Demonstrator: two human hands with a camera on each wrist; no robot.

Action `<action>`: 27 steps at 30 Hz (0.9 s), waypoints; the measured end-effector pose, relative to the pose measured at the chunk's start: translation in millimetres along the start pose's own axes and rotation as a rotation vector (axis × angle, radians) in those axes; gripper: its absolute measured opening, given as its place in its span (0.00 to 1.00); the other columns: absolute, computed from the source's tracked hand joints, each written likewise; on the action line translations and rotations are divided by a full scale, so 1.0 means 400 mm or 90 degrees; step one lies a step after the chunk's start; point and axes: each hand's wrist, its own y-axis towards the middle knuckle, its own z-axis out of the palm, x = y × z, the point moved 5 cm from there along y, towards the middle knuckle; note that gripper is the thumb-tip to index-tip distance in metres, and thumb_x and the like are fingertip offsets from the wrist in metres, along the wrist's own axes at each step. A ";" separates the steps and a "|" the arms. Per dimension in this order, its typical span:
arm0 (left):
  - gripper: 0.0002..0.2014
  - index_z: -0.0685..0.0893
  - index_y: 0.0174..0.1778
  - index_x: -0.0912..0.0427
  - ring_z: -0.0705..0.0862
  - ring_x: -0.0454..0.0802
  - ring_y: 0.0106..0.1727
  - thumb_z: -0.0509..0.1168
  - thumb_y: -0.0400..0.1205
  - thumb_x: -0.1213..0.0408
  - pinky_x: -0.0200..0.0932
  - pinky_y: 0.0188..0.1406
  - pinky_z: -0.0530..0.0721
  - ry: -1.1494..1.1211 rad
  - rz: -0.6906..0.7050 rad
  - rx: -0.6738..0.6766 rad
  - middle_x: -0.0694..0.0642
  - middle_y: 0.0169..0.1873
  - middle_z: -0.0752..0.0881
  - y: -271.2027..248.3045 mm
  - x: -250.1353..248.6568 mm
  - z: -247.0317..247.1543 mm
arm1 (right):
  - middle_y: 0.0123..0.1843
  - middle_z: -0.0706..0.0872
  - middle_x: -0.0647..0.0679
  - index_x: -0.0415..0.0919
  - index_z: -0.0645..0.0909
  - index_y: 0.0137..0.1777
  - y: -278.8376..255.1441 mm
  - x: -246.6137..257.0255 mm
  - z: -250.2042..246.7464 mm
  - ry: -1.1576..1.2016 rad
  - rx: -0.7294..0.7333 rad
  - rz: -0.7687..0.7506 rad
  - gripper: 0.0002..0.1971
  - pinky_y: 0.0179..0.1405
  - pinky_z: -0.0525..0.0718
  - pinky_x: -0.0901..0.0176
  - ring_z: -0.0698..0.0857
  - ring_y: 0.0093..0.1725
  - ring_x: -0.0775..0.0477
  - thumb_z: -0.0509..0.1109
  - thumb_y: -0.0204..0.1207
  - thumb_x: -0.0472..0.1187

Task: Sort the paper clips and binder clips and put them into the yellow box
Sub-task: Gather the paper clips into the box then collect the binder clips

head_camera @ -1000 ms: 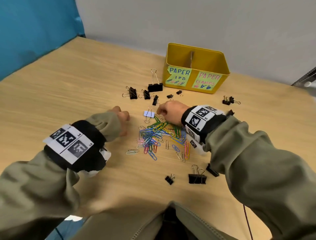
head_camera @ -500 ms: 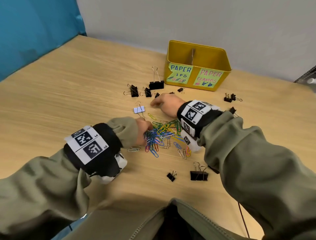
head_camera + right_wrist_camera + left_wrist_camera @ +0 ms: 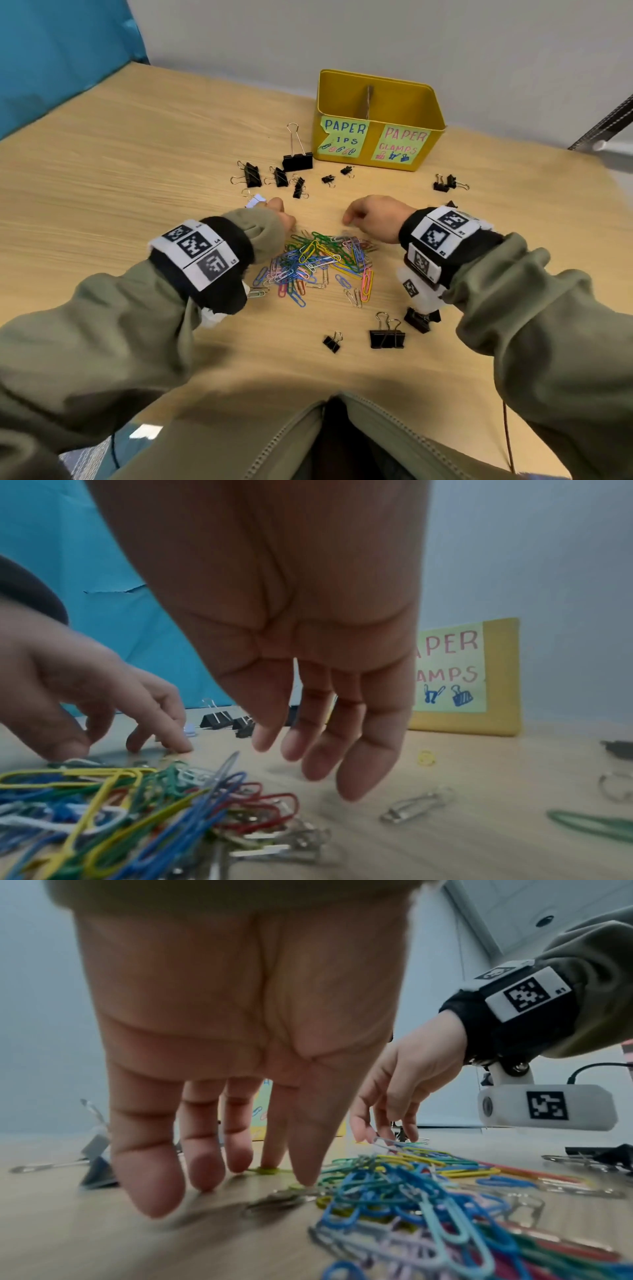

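A heap of coloured paper clips (image 3: 318,263) lies mid-table between my hands. My left hand (image 3: 277,210) is at the heap's far left edge, fingers (image 3: 202,1169) straight and pointing down, tips on the wood, one on a yellow-green clip (image 3: 268,1171). My right hand (image 3: 356,219) hovers over the heap's far right edge with relaxed fingers (image 3: 356,777), holding nothing. A pale binder clip (image 3: 255,200) lies just beyond my left hand. Black binder clips (image 3: 297,161) lie scattered before the yellow box (image 3: 430,102), which has a divider and two labels.
More black binder clips lie near me (image 3: 387,337) and at the right of the box (image 3: 445,183). A silver paper clip (image 3: 418,807) lies loose under my right hand. A wall runs behind the box, a teal panel (image 3: 61,51) at left.
My left hand has moved forward along the heap to its far left edge. My right hand has drawn back from the small black binder clips to the heap's far right edge.
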 end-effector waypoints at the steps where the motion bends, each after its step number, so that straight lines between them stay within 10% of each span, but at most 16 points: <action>1: 0.21 0.75 0.71 0.56 0.74 0.60 0.64 0.60 0.80 0.63 0.50 0.63 0.76 0.003 0.005 -0.004 0.61 0.66 0.72 0.002 -0.004 -0.001 | 0.70 0.79 0.41 0.43 0.80 0.66 -0.002 -0.007 -0.007 0.008 -0.022 0.002 0.18 0.64 0.74 0.58 0.77 0.68 0.41 0.56 0.80 0.32; 7: 0.23 0.76 0.71 0.51 0.80 0.54 0.61 0.63 0.79 0.54 0.45 0.63 0.76 -0.027 0.061 0.020 0.54 0.65 0.78 -0.025 -0.049 0.004 | 0.69 0.71 0.40 0.56 0.70 0.75 -0.050 0.007 0.044 -0.086 0.106 -0.044 0.23 0.73 0.72 0.46 0.75 0.69 0.36 0.64 0.79 0.50; 14: 0.48 0.63 0.75 0.47 0.79 0.59 0.61 0.66 0.60 0.29 0.56 0.60 0.81 0.023 0.020 0.076 0.58 0.65 0.73 -0.054 -0.066 -0.003 | 0.70 0.69 0.42 0.54 0.62 0.76 -0.090 -0.001 0.061 -0.091 0.081 0.013 0.46 0.68 0.77 0.43 0.75 0.69 0.38 0.78 0.58 0.62; 22: 0.21 0.68 0.73 0.67 0.74 0.54 0.54 0.59 0.83 0.69 0.39 0.46 0.73 -0.036 0.009 0.083 0.67 0.66 0.75 -0.002 -0.124 -0.010 | 0.64 0.79 0.38 0.39 0.73 0.68 -0.051 0.058 0.071 -0.085 0.047 -0.070 0.25 0.49 0.74 0.58 0.79 0.61 0.38 0.73 0.72 0.44; 25: 0.21 0.73 0.72 0.63 0.79 0.56 0.66 0.62 0.82 0.66 0.43 0.63 0.76 -0.075 -0.008 0.051 0.62 0.69 0.78 0.015 -0.094 -0.018 | 0.55 0.81 0.41 0.41 0.79 0.63 -0.040 0.040 0.042 -0.045 0.022 -0.053 0.17 0.45 0.77 0.59 0.81 0.54 0.40 0.71 0.75 0.41; 27: 0.20 0.78 0.68 0.61 0.82 0.55 0.57 0.66 0.79 0.63 0.45 0.61 0.79 -0.153 -0.014 0.025 0.60 0.62 0.82 0.025 -0.060 -0.020 | 0.41 0.79 0.47 0.45 0.81 0.49 -0.033 0.019 0.025 0.027 0.017 -0.028 0.05 0.32 0.75 0.61 0.78 0.45 0.44 0.72 0.75 0.40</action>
